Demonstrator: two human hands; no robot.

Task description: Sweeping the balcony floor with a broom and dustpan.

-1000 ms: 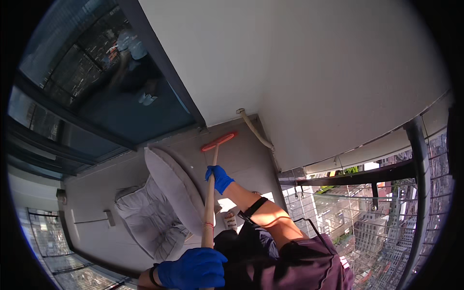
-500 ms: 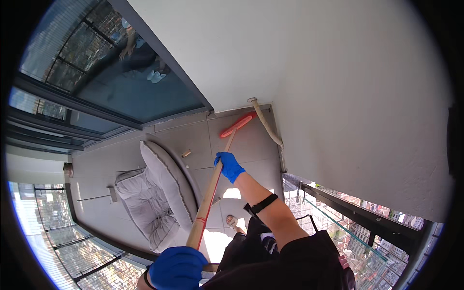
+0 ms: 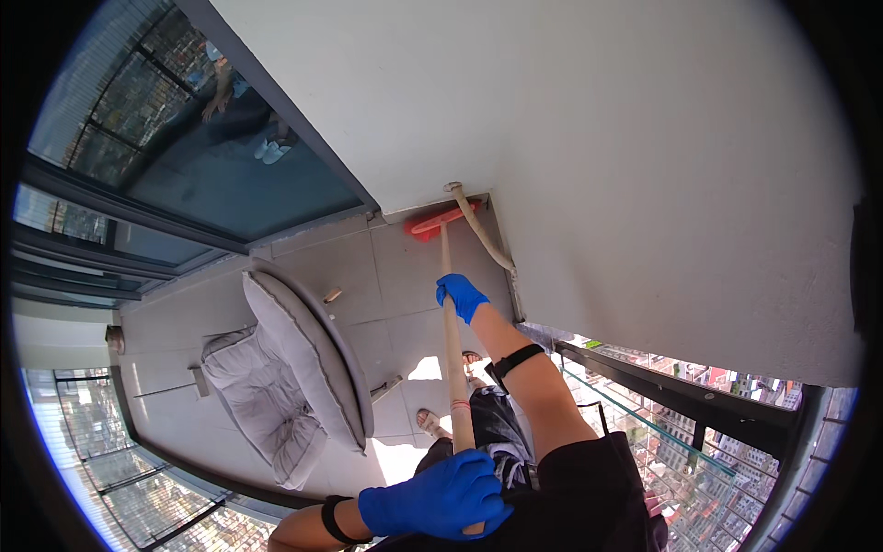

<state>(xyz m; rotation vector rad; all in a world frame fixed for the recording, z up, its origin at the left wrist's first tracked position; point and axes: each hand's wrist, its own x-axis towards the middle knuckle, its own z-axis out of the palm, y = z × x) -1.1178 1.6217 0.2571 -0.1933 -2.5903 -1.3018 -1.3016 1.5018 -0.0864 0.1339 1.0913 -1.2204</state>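
Both my hands wear blue gloves and grip one long-handled broom (image 3: 454, 363). Its pale wooden handle runs from near my body to a red head (image 3: 440, 222), which rests on the tiles by the wall corner, close to a beige pipe (image 3: 483, 235). My right hand (image 3: 463, 296) is closed around the upper-middle picture's part of the handle, nearer the head. Lower down, close to my body, my left hand (image 3: 435, 497) wraps the handle near its end. The bristles look blurred, and part of the head lies behind the pipe.
A grey cushioned chair (image 3: 285, 359) stands on the tiled floor to the left. Beyond it are dark-framed glass doors (image 3: 248, 184). A white wall (image 3: 625, 184) rises on the right, with a railing (image 3: 681, 396) below it. My sandaled foot (image 3: 430, 422) shows beneath me.
The broom head has moved closer to the wall and pipe. My left hand has swung rightward, so the handle now stands almost straight up in the picture. Both hands keep their grip.
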